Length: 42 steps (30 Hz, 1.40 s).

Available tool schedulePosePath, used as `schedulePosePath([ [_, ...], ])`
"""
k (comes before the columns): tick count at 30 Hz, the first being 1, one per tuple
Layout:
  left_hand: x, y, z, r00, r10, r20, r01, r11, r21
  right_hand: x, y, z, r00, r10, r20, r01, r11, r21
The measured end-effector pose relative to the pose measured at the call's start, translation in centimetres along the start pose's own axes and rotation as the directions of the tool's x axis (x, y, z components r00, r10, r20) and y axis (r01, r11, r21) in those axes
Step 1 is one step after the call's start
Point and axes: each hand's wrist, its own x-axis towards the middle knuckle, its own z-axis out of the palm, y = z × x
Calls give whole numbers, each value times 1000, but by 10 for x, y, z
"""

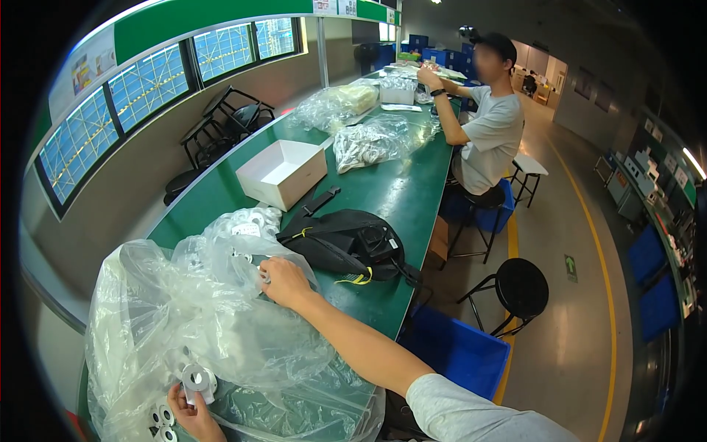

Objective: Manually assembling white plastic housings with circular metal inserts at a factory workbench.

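My left hand (196,421) holds a white plastic ring-shaped part (197,378) between thumb and fingers, at the near edge of a large clear plastic bag (213,324). Several more white rings with dark centres (163,423) lie beside that hand. Farther up, my right hand (286,283) has its fingers closed at the far side of the bag, touching the film. Whatever is between those fingertips is too small to make out. Just beyond it, a heap of white parts (247,225) lies in clear film.
A black backpack (346,243) lies right of the bag, and an open white box (283,177) stands behind it. More bagged parts (375,140) rest along the green table (401,184). A co-worker (490,110) sits at its far right. A blue bin (460,350) and black stool (521,286) stand beside it.
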Motion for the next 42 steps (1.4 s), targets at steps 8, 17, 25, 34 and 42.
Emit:
schedulePosePath([
  [8,6,-26,-20,985,-130,114,150,972,-182,0,-1,0,1000,7,2,-7,1000,-11],
  [17,10,-16,-18,942,-304,144,334,803,-494,0,-1,-1,1000,9,8,-9,1000,-9],
  [25,10,-15,-16,937,-323,132,348,847,-401,-1,-2,-3,1000,8,10,-8,1000,-16],
  [34,10,-19,-18,937,-329,112,347,856,-383,-1,-1,-1,999,-16,-33,16,1000,7],
  [42,8,-8,-13,937,-334,104,346,836,-426,-2,0,-1,999,-22,-34,22,1000,9],
])
